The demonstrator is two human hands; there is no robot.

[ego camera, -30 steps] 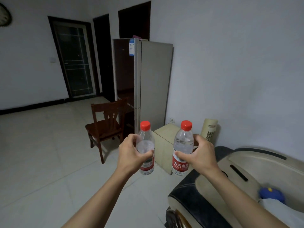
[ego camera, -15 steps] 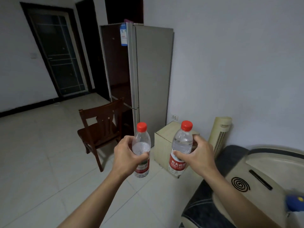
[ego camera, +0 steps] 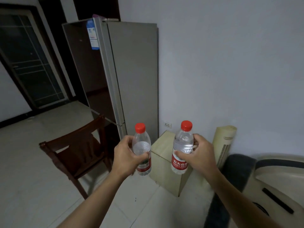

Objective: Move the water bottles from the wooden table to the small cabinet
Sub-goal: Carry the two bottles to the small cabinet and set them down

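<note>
I carry two clear water bottles with red caps and red labels, both upright in the air. My left hand (ego camera: 125, 153) grips the left bottle (ego camera: 141, 145) round its middle. My right hand (ego camera: 198, 153) grips the right bottle (ego camera: 183, 142) the same way. Just beyond and below them stands the small pale cabinet (ego camera: 162, 152) on the floor against the wall, partly covered by the right bottle and hand. The wooden table is out of view.
A tall grey fridge (ego camera: 131, 76) stands left of the cabinet, with a dark wooden chair (ego camera: 77, 152) in front of it. A cream tower fan (ego camera: 224, 142) is right of the cabinet. A massage chair (ego camera: 266, 183) fills the lower right. Tiled floor lies ahead.
The view has closed in on the fridge and cabinet, which now look larger and nearer. Both hands keep their grip on the bottles, held at the same height.
</note>
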